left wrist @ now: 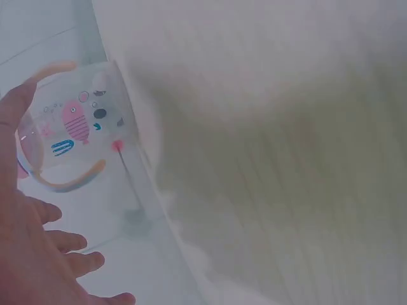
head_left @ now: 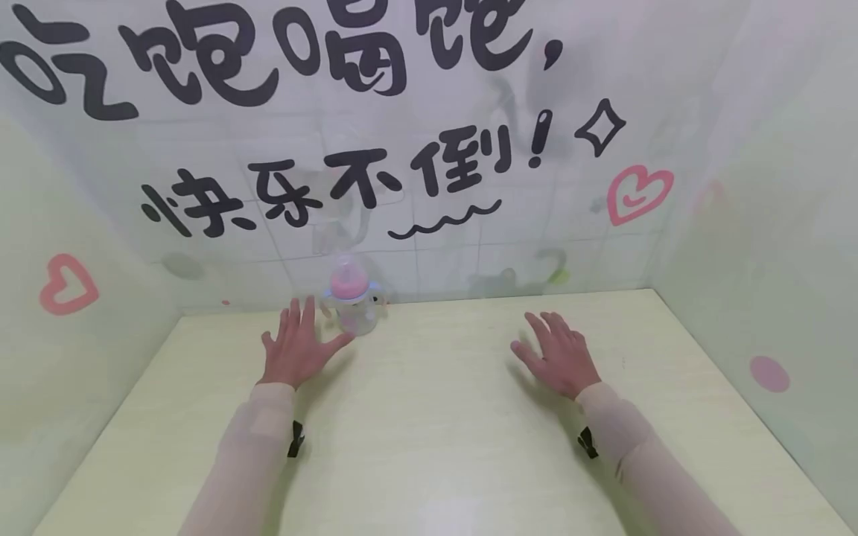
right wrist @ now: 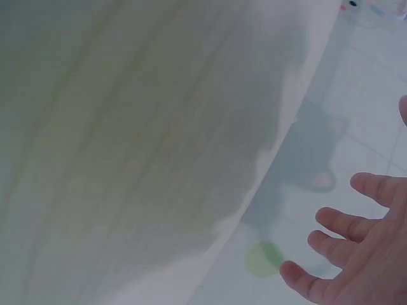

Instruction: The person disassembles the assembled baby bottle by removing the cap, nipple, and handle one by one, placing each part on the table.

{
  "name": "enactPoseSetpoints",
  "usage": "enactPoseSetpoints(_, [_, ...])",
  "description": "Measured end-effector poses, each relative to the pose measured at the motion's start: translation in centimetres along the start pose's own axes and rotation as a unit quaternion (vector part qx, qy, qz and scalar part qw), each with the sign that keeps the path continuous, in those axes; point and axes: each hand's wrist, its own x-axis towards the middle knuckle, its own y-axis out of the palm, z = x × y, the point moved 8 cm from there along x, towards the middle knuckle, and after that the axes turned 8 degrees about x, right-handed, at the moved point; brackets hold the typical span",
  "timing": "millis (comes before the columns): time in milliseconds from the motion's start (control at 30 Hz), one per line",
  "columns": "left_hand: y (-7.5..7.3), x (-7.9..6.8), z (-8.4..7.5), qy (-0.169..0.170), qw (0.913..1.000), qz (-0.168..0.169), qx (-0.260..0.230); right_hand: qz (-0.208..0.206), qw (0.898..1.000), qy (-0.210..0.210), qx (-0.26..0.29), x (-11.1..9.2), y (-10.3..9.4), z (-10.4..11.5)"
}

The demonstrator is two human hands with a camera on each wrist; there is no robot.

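Note:
A clear baby bottle (head_left: 356,313) with a pink collar and two side handles stands upright at the back of the table, close to the wall. Pink and blue sea-creature prints show on its body (left wrist: 77,121) in the left wrist view. My left hand (head_left: 299,350) is just left of the bottle, fingers spread, thumb reaching toward its base and overlapping it in the left wrist view. Well to the right, my right hand (head_left: 558,359) hovers over the table with fingers spread and nothing in it; its fingers (right wrist: 343,248) also show in the right wrist view.
The pale wood-grain table (head_left: 429,417) ends at a whitish back wall (head_left: 442,268) with large black lettering. Side walls stand left and right; a pink heart (head_left: 68,285) marks the left one, a purple dot (head_left: 769,374) the right. Dark bands circle both sleeves.

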Motion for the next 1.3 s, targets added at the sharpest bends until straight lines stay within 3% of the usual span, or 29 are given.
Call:
enactPoseSetpoints(200, [-0.3,1.8,-0.5,-0.013,0.9976,-0.027,-0.062,-0.026,0.998,-0.024,0.042,0.1,-0.6,3.1])
enactPoseSetpoints(467, [0.3,3.9,-0.5,-0.036,0.9860,-0.056,-0.153,-0.035,0.993,-0.023,0.114,-0.2,-0.9,6.5])
enactPoseSetpoints(833, [1.2,4.9,-0.2,-0.049,0.9742,-0.071,-0.209,-0.032,0.972,-0.014,0.232,0.2,1.0,8.9])
enactPoseSetpoints(1033, [1.7,4.6,-1.1,-0.031,0.9679,-0.063,-0.242,-0.019,0.967,-0.008,0.253,0.9,2.5,9.9])
enactPoseSetpoints(1300, [1.6,3.7,-2.7,0.026,0.9687,-0.062,-0.239,-0.020,0.962,-0.023,0.270,1.4,3.7,11.5])
